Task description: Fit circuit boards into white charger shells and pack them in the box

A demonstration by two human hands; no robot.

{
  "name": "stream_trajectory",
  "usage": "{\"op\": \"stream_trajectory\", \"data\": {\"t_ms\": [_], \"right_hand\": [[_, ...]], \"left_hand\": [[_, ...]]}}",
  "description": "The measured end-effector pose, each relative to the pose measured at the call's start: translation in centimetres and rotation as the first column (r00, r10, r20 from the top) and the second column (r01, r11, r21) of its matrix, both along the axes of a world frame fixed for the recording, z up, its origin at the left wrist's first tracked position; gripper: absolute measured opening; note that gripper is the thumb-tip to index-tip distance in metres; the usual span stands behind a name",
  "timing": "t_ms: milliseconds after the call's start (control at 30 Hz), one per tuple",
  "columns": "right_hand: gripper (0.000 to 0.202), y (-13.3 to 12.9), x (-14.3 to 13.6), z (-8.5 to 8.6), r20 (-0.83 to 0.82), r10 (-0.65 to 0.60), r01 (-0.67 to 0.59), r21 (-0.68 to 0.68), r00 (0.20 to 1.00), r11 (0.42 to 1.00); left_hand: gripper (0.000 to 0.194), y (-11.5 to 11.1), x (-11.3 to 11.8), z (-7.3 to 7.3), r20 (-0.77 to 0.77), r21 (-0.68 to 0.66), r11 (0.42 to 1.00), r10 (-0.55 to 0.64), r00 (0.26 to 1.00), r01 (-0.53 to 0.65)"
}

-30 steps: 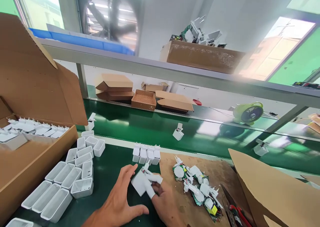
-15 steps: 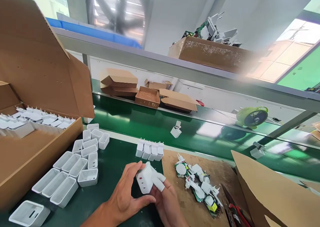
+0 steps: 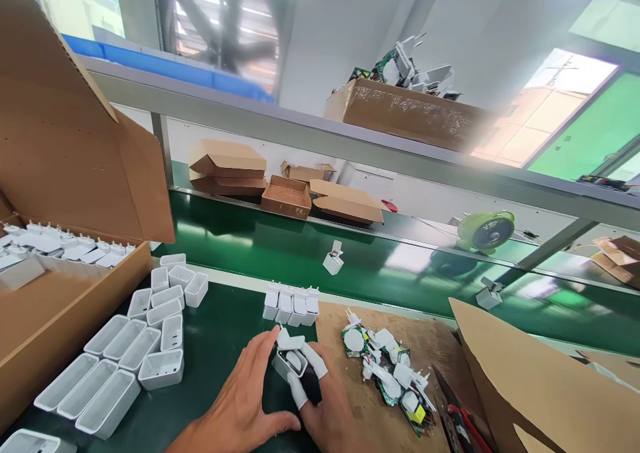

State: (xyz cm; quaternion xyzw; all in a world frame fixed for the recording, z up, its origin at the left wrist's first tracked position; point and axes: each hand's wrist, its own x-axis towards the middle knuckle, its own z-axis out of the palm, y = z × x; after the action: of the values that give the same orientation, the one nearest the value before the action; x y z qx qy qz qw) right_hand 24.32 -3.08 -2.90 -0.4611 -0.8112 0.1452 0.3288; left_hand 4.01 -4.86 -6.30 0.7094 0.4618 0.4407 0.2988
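Note:
A white plug charger (image 3: 289, 362) is low over the dark green bench, its open end up, with parts inside and its pinned lid tilted above. My right hand (image 3: 325, 390), with white covers on thumb and index finger, grips it from the right. At its left, my left hand (image 3: 245, 390) has its fingers stretched and thumb apart; the fingertips are beside the charger, and whether they touch it I cannot tell. Several closed-up chargers (image 3: 291, 306) stand in a row just behind. Circuit boards with white plug lids (image 3: 390, 366) lie on brown cardboard to the right.
Empty white housings (image 3: 117, 336) lie in rows at left, beside an open carton (image 3: 113, 293) of chargers. Red-handled pliers (image 3: 465, 426) lie near a cardboard flap (image 3: 530, 366) at right. Beyond runs a green conveyor belt (image 3: 280, 240) with two chargers on it. A shelf (image 3: 300, 130) crosses above.
The charger has been turned: its socket face showed before, now its open end with the lid faces up. It is slightly lower. My left hand has spread alongside it. The view has shifted somewhat.

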Motion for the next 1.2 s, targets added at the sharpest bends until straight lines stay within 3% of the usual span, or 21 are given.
{"op": "stream_trajectory", "data": {"t_ms": [100,200,267,333,367,433,500,533,633,700,767,867,1033,1200], "right_hand": [[0.042,0.0,-0.1,0.3,-0.091,0.056,-0.065,-0.1,0.994,0.993],[0.03,0.4,-0.6,0.4,-0.343,-0.042,-0.076,-0.322,0.938,0.944],[0.033,0.5,-1.2,0.7,-0.612,-0.227,-0.181,-0.531,0.758,0.828],[0.04,0.4,-1.8,1.3,-0.73,-0.403,-0.336,-0.637,0.552,0.694],[0.041,0.3,-2.1,1.5,-0.747,-0.45,-0.393,-0.65,0.49,0.65],[0.041,0.0,-2.5,2.0,-0.754,-0.475,-0.448,-0.654,0.454,0.609],[0.04,-0.3,-2.6,2.2,-0.752,-0.457,-0.433,-0.652,0.474,0.623],[0.039,-0.3,-2.6,2.1,-0.738,-0.433,-0.376,-0.65,0.517,0.66],[0.034,-0.5,-2.2,1.5,-0.534,-0.335,-0.034,-0.566,0.776,0.824],[0.035,-0.5,-1.9,1.2,-0.294,-0.313,0.159,-0.448,0.903,0.88],[0.036,-0.5,-1.9,1.1,-0.126,-0.298,0.238,-0.351,0.946,0.905],[0.034,-0.3,-2.0,1.3,-0.013,-0.238,0.231,-0.211,0.971,0.95],[0.042,-0.4,-1.9,1.6,-0.004,-0.13,0.129,-0.045,0.992,0.991],[0.048,-0.4,-0.9,1.6,-0.036,0.003,-0.007,-0.106,0.999,0.994]], "left_hand": [[0.131,0.0,0.5,-0.3,0.009,-0.037,0.997,-0.061,0.998,0.062],[0.127,0.1,0.6,-0.4,0.009,-0.026,0.998,-0.056,0.998,0.056],[0.12,0.1,0.5,-0.3,0.016,0.007,0.999,-0.039,0.999,0.039],[0.106,0.0,0.4,0.0,0.049,0.084,0.996,-0.03,0.998,0.026],[0.097,0.0,0.4,0.1,0.073,0.128,0.992,-0.025,0.997,0.015],[0.083,-0.1,0.5,0.5,0.115,0.202,0.979,-0.003,0.993,-0.02],[0.081,-0.1,0.5,0.7,0.122,0.246,0.968,0.028,0.992,-0.057],[0.086,0.0,0.5,0.8,0.109,0.257,0.964,0.042,0.993,-0.069],[0.092,0.1,0.2,0.8,0.042,0.258,0.963,0.064,0.997,-0.072],[0.07,0.3,-0.1,0.8,-0.009,0.241,0.969,0.06,0.998,-0.056],[0.043,0.4,-0.2,0.9,-0.048,0.255,0.966,0.054,0.997,-0.04],[0.028,0.7,-0.1,1.2,-0.09,0.36,0.932,0.072,0.993,-0.035],[0.027,0.9,0.4,1.0,-0.216,0.452,0.889,0.186,0.959,-0.071],[0.016,0.9,0.3,1.7,-0.367,0.242,0.97,0.102,0.924,-0.011]]}}
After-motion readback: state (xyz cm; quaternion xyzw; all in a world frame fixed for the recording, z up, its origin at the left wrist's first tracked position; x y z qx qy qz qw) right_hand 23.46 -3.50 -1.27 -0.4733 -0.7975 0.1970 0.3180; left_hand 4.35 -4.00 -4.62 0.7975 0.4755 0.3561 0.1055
